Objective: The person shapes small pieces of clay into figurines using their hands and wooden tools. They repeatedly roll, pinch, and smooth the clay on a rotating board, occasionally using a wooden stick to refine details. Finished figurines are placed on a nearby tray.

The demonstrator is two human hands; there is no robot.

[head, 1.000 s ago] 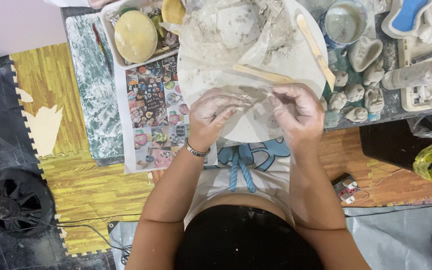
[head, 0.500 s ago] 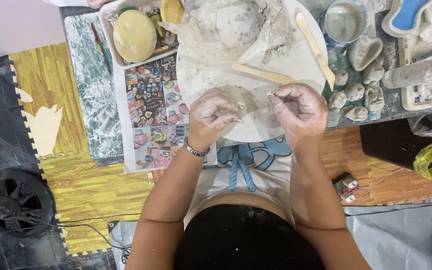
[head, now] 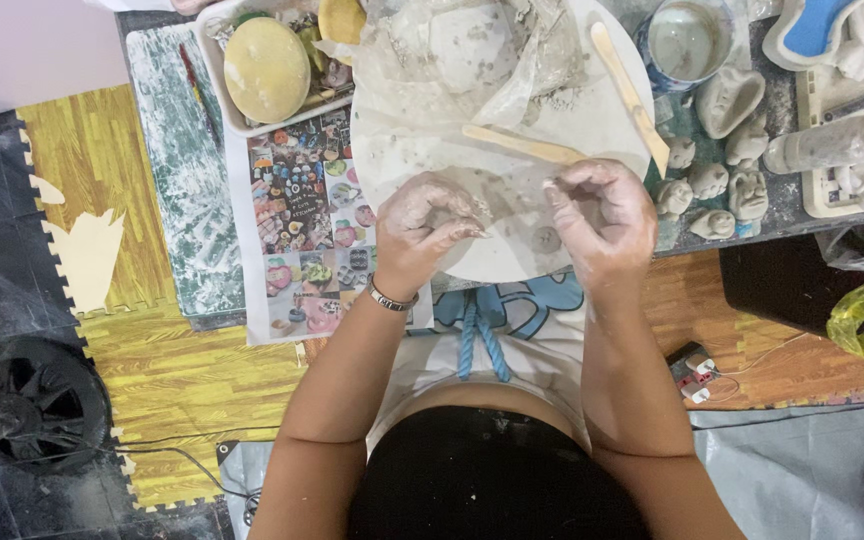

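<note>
At the near edge of the table (head: 752, 225), over a round white work board (head: 512, 255), the clay-smeared left hand (head: 422, 228) has its fingers curled shut around a small lump of grey clay (head: 449, 216), while the right hand (head: 600, 215) is loosely curled beside it, whether pinching anything I cannot tell. The clay looks soft, damp and easily dented, best held lightly by its sides. Farther off, two wooden modelling sticks (head: 522, 145) lie by plastic-wrapped clay (head: 462, 45), a cup of cloudy water (head: 687, 40), and a white tray (head: 214, 80) holding a yellow sponge (head: 267, 68).
</note>
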